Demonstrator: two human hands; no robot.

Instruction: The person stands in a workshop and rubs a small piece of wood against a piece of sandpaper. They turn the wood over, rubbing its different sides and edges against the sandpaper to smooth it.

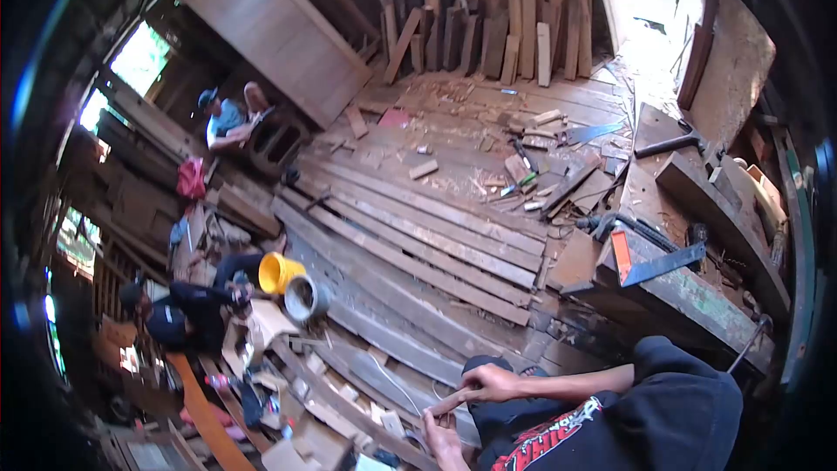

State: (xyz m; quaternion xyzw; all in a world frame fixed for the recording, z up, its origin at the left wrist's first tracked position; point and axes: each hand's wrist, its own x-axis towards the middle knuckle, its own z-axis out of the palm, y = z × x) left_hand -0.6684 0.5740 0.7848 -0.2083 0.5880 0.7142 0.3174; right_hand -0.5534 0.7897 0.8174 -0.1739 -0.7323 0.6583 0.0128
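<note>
In the head view, my right hand (491, 382) is at the lower middle, its fingers closed around one end of a small, flat brown piece (449, 404) that looks like wood. Below it, my left hand (444, 439) closes on the other end, partly cut off by the frame's bottom edge. Both hands are close together in front of my dark shirt, above my lap. The piece is too small to tell its exact kind. Long grey planks (384, 336) lie just beyond my hands.
An orange-and-blue try square (658, 255) lies on a bench to the right, with a handsaw (595, 132) farther back. Yellow bucket (279, 273) and grey bucket (307, 299) stand left. Two people (228, 126) sit at the left. Wood scraps litter the floor; boards lean behind.
</note>
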